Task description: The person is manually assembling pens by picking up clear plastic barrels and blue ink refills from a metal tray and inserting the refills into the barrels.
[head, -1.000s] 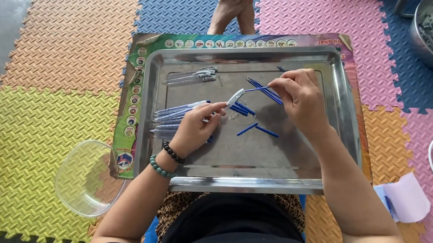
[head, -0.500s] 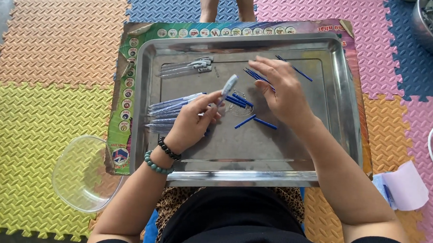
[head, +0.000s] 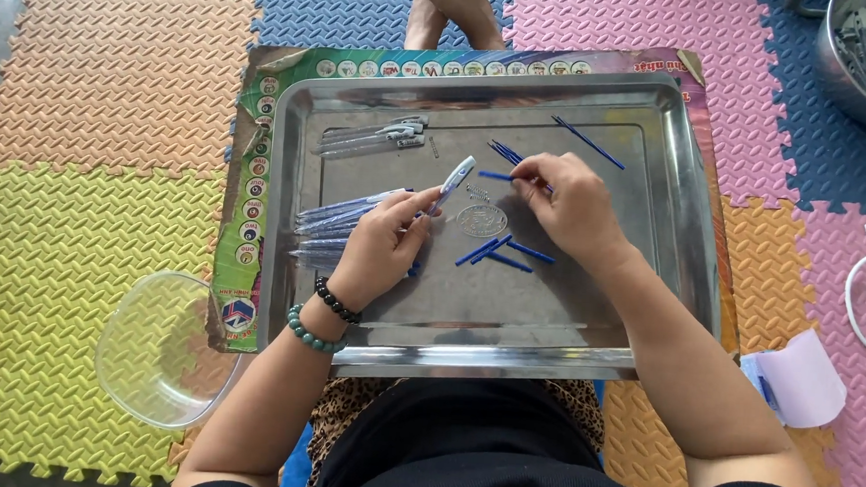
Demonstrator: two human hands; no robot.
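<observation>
Head view, looking down on a steel tray (head: 671,288) that rests on a printed cardboard sheet (head: 245,202) over coloured foam floor mats (head: 76,182).

The left hand (head: 383,245) lies over the tray's left-centre, fingers closed around a clear pen barrel (head: 450,184) whose white tip points up and right, toward the tray's middle. A bundle of clear pen barrels (head: 339,218) fans out from under this hand toward the tray's left edge.

The right hand (head: 570,207) sits just right of the tray's centre, thumb and fingertips pinched on a thin blue refill (head: 502,176); the refill runs leftward from the fingertips and ends near the held barrel's tip, the two not touching.

Loose blue refills (head: 498,252) lie just below the right hand; one more refill (head: 587,142) lies toward the tray's far right corner. A few assembled pens (head: 374,135) rest near the far left corner. A clear plastic bowl (head: 161,352) stands on the mats off the tray's near left corner.
</observation>
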